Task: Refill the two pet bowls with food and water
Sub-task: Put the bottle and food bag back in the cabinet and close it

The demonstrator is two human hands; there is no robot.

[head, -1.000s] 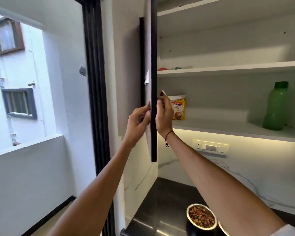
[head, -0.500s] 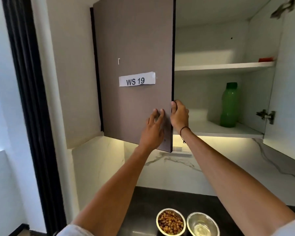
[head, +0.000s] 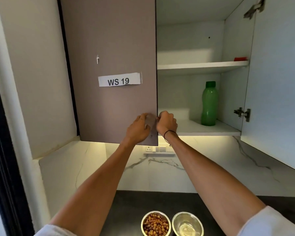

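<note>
Two steel bowls stand side by side on the dark counter (head: 126, 208) at the bottom of the view. The left bowl (head: 142, 221) is full of brown kibble; the right bowl (head: 177, 220) holds clear water. Up above, the brown left cabinet door (head: 112, 103), labelled "WS 19", lies almost flat against the cabinet. My left hand (head: 139, 127) presses on the door's face near its lower right corner, fingers blurred. My right hand (head: 167, 123) is curled at the door's free edge. A green bottle (head: 209, 103) stands on the lower shelf inside.
The right cabinet door (head: 276, 82) hangs open toward me, its hinge showing. A small red thing (head: 240, 58) lies on the upper shelf (head: 203, 65). A socket strip (head: 158, 149) sits on the marble backsplash under the cabinet. A dark window frame runs down the left.
The left cabinet door has swung from edge-on to nearly shut, hiding the yellow food packet. Both hands followed its edge. My view turned right, from the window toward the cabinet.
</note>
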